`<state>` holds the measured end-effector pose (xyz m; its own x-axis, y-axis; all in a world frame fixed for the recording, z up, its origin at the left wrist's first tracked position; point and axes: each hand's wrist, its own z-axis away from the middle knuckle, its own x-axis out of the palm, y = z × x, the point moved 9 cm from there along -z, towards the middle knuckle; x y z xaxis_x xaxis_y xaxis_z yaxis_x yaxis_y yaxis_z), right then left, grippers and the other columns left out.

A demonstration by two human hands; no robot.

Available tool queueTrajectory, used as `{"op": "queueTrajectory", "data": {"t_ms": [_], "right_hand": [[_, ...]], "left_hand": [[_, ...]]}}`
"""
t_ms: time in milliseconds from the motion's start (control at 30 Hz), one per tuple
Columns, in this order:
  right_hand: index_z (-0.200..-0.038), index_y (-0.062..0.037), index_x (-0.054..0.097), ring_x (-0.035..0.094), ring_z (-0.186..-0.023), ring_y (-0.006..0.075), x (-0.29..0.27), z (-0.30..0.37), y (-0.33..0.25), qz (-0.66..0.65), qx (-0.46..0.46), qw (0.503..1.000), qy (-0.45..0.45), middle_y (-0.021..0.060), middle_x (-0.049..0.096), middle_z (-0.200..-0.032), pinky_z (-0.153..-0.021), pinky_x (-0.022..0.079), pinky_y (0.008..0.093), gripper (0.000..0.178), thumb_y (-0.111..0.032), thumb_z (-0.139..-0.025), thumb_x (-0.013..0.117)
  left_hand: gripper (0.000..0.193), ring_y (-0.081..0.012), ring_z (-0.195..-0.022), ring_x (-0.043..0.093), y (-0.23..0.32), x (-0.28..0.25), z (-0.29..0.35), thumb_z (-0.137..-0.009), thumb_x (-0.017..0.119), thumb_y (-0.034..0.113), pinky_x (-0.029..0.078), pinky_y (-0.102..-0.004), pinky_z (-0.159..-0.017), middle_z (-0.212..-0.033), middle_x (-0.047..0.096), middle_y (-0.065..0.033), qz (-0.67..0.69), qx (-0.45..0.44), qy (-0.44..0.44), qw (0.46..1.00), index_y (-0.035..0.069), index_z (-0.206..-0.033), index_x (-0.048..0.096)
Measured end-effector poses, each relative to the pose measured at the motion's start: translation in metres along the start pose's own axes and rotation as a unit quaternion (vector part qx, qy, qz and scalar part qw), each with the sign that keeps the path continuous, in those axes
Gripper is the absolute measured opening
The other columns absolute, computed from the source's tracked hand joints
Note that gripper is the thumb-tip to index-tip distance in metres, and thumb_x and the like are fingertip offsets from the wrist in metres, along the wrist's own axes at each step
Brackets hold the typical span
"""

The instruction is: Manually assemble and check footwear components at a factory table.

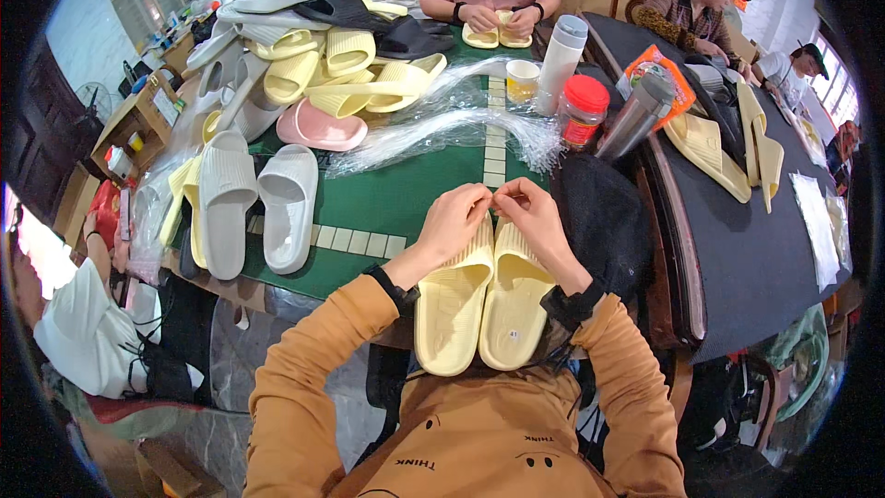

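A pair of pale yellow slide slippers (452,318) stands side by side at the table's near edge, heels toward me. My left hand (455,223) is over the toe end of the left slipper, thumb and fingertips pinched together. My right hand (536,226) mirrors it above the right slipper, also pinched. The fingertips of both hands meet just beyond the toes. Whatever they grip is too small to make out. Left of my hands, a grey pair of slippers (288,212) lies on the green table top (406,194).
Bundles of clear plastic strips (442,140) lie beyond my hands. A heap of slippers (346,51) fills the far left. A red-lidded jar (583,111), a white bottle (560,65) and a steel flask (638,115) stand right. Across, another person's hands (498,23) hold yellow slippers.
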<state>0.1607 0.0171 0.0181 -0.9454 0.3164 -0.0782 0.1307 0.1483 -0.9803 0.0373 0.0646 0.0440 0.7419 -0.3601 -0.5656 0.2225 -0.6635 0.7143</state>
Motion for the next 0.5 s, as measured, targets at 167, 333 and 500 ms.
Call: {"op": "queueTrajectory", "data": {"t_ms": [167, 333, 500], "right_hand": [[-0.094, 0.0016, 0.061, 0.063, -0.076, 0.0104, -0.0004, -0.002, 0.0035, -0.007, 0.015, 1.0, 0.004, 0.005, 0.067, -0.083, -0.069, 0.051, 0.0252, 0.011, -0.009, -0.091, 0.062], [-0.092, 0.0018, 0.059, 0.061, -0.072, 0.0104, 0.0007, -0.0027, 0.0014, 0.058, 0.003, 0.998, 0.003, 0.0056, 0.066, -0.08, -0.066, 0.049, 0.0256, 0.012, -0.009, -0.09, 0.063], [-0.093, 0.0014, 0.058, 0.062, -0.072, 0.0112, 0.0001, -0.0027, 0.0026, 0.061, 0.003, 0.998, -0.002, 0.0061, 0.065, -0.08, -0.065, 0.049, 0.0255, 0.011, -0.009, -0.091, 0.062]], "left_hand": [[0.008, -0.0364, -0.075, 0.061, 0.0018, -0.0024, 0.0009, -0.089, 0.058, 0.009, 0.047, -0.0418, -0.064, -0.085, 0.062, -0.0152, -0.006, 0.027, 0.015, 1.0, 0.002, -0.092, 0.061], [0.009, -0.0362, -0.076, 0.061, -0.0002, -0.002, 0.0014, -0.089, 0.058, 0.009, 0.048, -0.0422, -0.065, -0.086, 0.062, -0.015, -0.007, 0.009, 0.008, 1.0, 0.002, -0.092, 0.063], [0.01, -0.0357, -0.077, 0.062, 0.0, -0.0007, 0.0011, -0.09, 0.057, 0.01, 0.048, -0.0423, -0.065, -0.086, 0.063, -0.0144, -0.014, 0.003, 0.004, 1.0, 0.002, -0.092, 0.064]]}}
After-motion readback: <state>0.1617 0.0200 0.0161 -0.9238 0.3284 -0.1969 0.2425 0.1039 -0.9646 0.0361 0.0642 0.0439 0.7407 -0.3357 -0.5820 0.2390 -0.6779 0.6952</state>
